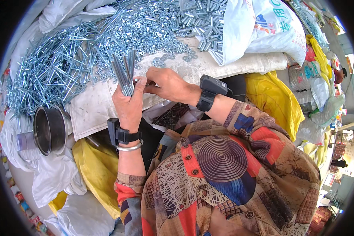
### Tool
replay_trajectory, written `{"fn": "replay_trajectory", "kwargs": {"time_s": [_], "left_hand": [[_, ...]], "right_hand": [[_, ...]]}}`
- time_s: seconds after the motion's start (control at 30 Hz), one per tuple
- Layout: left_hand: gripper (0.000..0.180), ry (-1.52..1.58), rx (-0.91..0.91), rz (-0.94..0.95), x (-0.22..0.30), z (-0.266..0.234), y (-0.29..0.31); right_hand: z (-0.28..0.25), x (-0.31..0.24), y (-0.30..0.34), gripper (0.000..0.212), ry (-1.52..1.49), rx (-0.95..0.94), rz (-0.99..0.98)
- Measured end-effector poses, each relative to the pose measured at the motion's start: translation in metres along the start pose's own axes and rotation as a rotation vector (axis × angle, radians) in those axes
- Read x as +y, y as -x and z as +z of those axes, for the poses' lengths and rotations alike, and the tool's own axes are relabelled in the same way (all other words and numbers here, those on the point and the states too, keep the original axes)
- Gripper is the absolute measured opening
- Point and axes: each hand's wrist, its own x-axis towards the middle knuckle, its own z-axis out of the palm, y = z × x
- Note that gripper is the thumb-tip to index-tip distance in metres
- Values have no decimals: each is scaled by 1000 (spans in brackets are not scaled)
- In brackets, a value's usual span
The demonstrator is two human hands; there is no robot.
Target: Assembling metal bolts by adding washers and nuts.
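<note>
My left hand (128, 107) is closed round a bundle of thin silvery metal rods (122, 76), their free ends pointing up and away from me. Beside it, my right hand (170, 85) has its fingertips pinched together at the left thumb; whatever small piece they hold is hidden by the fingers. Both hands are over the near side of a pale, stained cloth pad (100, 106). Just beyond them lie a heap of nuts (133, 33) and a scatter of flat washers (163, 59).
Long thin rods or bolts (53, 69) lie heaped at the left, short metal tubes (212, 25) at the far right of the pad. A white printed sack (271, 31) is beside them. A dark metal pot (50, 131) stands at left; yellow sacks (273, 100) flank me.
</note>
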Motion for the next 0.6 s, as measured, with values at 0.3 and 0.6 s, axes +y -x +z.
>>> {"fn": "replay_trajectory", "kwargs": {"time_s": [0.3, 0.6], "left_hand": [[23, -127, 34, 53, -3, 1, -5], [24, -193, 47, 90, -6, -6, -14]], "right_hand": [[26, 11, -14, 32, 143, 191, -18], [-4, 1, 13, 43, -522, 148, 384]]}}
